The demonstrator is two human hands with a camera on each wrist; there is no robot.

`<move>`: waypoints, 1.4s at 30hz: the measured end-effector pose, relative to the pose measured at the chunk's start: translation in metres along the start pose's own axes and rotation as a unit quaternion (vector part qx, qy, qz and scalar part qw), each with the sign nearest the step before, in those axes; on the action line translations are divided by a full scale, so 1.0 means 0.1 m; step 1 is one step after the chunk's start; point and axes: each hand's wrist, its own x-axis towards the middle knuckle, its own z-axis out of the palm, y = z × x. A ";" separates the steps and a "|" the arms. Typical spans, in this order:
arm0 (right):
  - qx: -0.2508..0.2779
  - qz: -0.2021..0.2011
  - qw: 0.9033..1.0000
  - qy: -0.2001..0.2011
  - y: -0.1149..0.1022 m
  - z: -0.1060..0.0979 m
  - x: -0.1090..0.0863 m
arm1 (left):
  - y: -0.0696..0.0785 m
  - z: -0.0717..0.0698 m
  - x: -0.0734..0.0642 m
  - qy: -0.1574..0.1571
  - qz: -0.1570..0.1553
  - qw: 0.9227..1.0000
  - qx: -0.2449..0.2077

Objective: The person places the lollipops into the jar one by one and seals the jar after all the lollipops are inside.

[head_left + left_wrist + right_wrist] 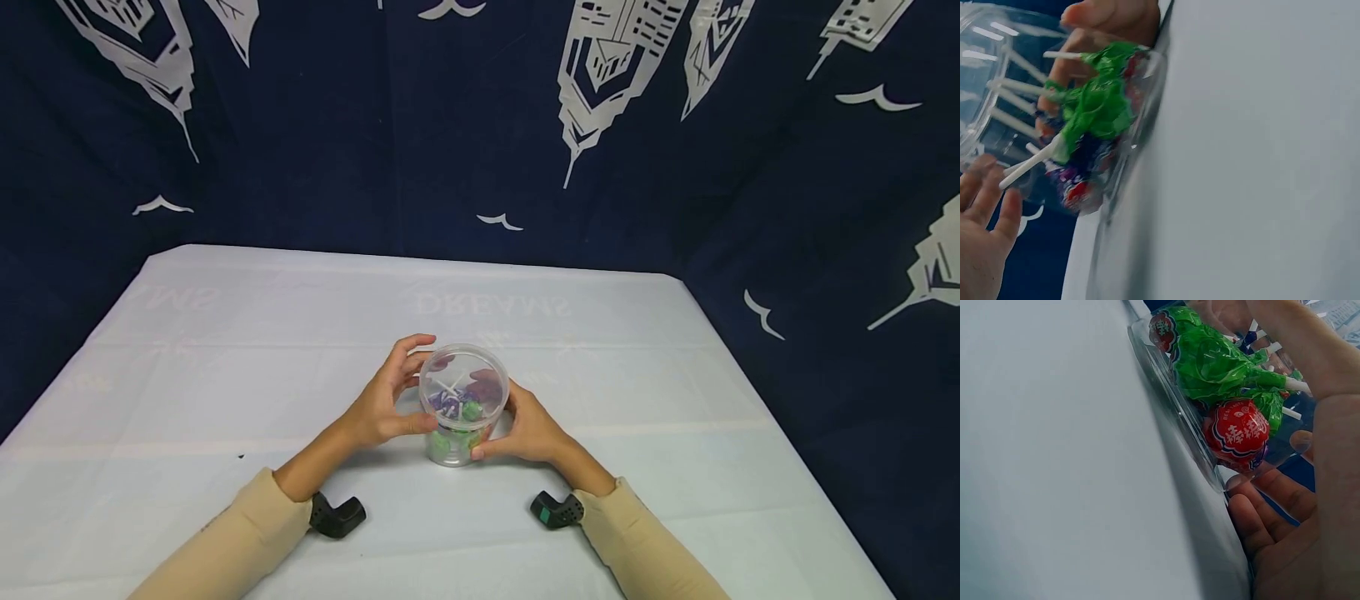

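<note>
A clear plastic jar (450, 457) with a round see-through lid (465, 358) stands upright on the white-covered table. Inside it are several lollipops (1097, 106), wrapped in green and purple, their white sticks pointing up; a red-labelled lollipop (1237, 431) shows close up in the right wrist view. The left hand (386, 404) holds the upper jar at the lid, thumb at the near edge and fingers bent round the far left side. From the other side the right hand (532, 429) grips the jar's body, thumb low in front, its other fingers seen through the plastic.
The table's white cloth (187, 375) has faint printed lettering towards the back. A small dark speck (241, 456) lies to the left. Dark blue curtains (337, 150) with white building prints hang behind and to the right. Black wrist devices (337, 517) sit by both sleeves.
</note>
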 end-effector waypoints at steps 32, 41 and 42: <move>-0.007 -0.001 1.000 -0.005 -0.08 0.01 0.02 | -0.06 -0.02 -0.01 -0.002 0.015 1.000 -0.003; -0.007 0.005 1.000 -0.006 -0.24 0.00 0.01 | -0.06 -0.01 -0.02 -0.003 0.015 1.000 -0.006; -0.006 0.004 1.000 -0.005 -0.19 0.00 0.01 | -0.06 -0.01 -0.01 -0.002 0.016 1.000 -0.004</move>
